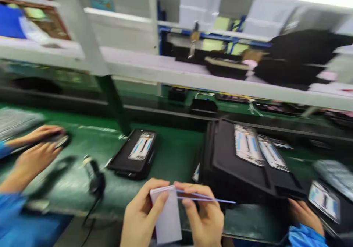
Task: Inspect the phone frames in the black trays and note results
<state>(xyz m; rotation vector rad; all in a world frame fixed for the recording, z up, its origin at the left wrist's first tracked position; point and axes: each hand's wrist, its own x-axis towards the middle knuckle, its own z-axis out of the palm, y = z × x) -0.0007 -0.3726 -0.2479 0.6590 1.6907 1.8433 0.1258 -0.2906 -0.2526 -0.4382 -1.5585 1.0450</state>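
My left hand (142, 217) grips a white rectangular panel (167, 217) at the bottom centre, thumb along its left edge. Pinched in my right hand (205, 217) is a thin, pale blue film (209, 198) that stretches right from the panel's top edge. Both hands hover over the near edge of the green belt (176, 155). Just beyond them lies a black tray (136, 153) with one phone part in it. To the right stands a tilted stack of black trays (239, 162) with two more parts on top.
A co-worker's hands (35, 147) in blue sleeves work at the left over a small dark object. Another person's hand (303, 214) shows at the lower right. A black handheld tool with a cable (95, 175) lies on the belt. A grey shelf (193, 76) runs overhead.
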